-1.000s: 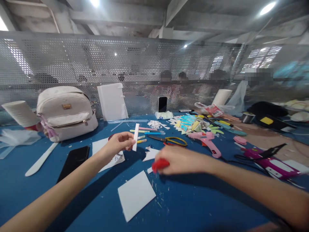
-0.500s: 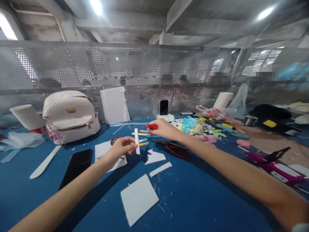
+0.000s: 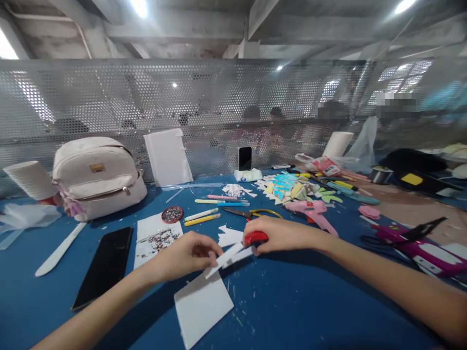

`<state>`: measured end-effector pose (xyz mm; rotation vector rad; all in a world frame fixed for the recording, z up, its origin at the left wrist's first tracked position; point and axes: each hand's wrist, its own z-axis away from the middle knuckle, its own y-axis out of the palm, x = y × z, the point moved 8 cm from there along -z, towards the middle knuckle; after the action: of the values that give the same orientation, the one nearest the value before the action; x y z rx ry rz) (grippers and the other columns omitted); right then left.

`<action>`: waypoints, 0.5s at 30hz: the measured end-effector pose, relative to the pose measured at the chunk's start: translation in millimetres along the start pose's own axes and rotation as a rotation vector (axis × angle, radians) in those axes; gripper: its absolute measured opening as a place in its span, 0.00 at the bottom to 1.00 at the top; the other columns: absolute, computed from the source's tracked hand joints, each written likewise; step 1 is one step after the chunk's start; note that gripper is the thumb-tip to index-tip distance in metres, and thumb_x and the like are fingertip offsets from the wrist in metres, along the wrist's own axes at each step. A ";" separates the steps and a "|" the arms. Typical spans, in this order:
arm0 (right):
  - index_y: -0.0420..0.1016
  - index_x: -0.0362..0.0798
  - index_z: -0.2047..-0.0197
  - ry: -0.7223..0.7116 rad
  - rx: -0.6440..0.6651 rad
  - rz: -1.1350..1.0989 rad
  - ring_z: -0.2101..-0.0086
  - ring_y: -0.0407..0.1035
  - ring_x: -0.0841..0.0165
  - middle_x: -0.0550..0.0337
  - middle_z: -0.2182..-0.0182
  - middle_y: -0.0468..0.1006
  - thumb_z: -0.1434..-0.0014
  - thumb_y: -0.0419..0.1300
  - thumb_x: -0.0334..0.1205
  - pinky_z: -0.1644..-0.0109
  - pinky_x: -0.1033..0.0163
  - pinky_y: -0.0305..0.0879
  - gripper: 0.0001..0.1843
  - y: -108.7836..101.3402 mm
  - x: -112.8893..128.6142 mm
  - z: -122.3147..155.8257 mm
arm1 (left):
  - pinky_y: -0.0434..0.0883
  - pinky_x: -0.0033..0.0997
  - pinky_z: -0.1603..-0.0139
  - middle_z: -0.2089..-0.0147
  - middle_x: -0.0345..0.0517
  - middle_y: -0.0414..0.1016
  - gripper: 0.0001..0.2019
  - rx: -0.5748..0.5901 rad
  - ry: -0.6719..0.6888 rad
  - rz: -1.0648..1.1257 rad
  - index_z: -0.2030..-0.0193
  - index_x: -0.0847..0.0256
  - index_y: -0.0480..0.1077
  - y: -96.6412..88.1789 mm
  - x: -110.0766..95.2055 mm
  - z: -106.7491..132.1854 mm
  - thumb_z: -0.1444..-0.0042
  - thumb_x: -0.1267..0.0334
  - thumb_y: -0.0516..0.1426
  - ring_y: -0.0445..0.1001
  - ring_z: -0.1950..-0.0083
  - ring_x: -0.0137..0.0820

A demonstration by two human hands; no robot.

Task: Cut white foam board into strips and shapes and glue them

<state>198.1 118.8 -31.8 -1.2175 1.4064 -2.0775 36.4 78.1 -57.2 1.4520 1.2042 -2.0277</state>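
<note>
My left hand (image 3: 195, 253) pinches the lower end of a narrow white foam-board strip (image 3: 223, 261), which slants up to the right. Gripped in my right hand (image 3: 272, 236) is a red-handled cutter (image 3: 255, 237); its blade I cannot make out. The cutter is at the strip's far end. A second white strip (image 3: 242, 256) lies just beside and partly behind the held one. Below both hands, a white square board (image 3: 202, 308) rests on the blue table. Behind the strips is a jagged white offcut (image 3: 229, 236), partly hidden by my right hand.
Left are a black phone (image 3: 104, 265), a white plastic knife (image 3: 60, 250), a backpack (image 3: 98, 177) and a red dish of beads (image 3: 172, 214). Markers (image 3: 202, 219), scissors (image 3: 237, 212), a pink glue gun (image 3: 312, 211) and paper scraps (image 3: 288, 187) lie further back.
Both hands have come down and closer together over the board. The strip has tilted from upright to slanting, and the cutter has moved to its end. The view has shifted slightly.
</note>
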 end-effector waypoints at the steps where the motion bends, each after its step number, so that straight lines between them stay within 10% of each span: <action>1: 0.80 0.48 0.57 0.007 -0.010 -0.028 0.57 0.75 0.62 0.59 0.59 0.82 0.47 0.67 0.34 0.53 0.63 0.65 0.12 -1.8 -3.9 2.6 | 0.70 0.26 0.64 0.67 0.42 0.80 0.09 -0.003 -0.004 -0.030 0.58 0.61 0.79 4.8 -2.4 1.3 0.45 0.69 0.59 0.75 0.68 0.28; 15: 0.79 0.49 0.57 0.045 -0.109 -0.107 0.56 0.74 0.62 0.58 0.58 0.81 0.39 0.64 0.45 0.52 0.62 0.64 0.11 -7.7 -6.9 16.0 | 0.63 0.24 0.68 0.71 0.38 0.75 0.03 -0.058 0.053 -0.283 0.66 0.60 0.76 47.4 -9.9 -41.2 0.48 0.70 0.64 0.70 0.70 0.28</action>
<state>216.2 117.7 -25.9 -1.3239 1.5242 -2.1356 97.9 82.7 -72.6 1.3811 1.5533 -2.1232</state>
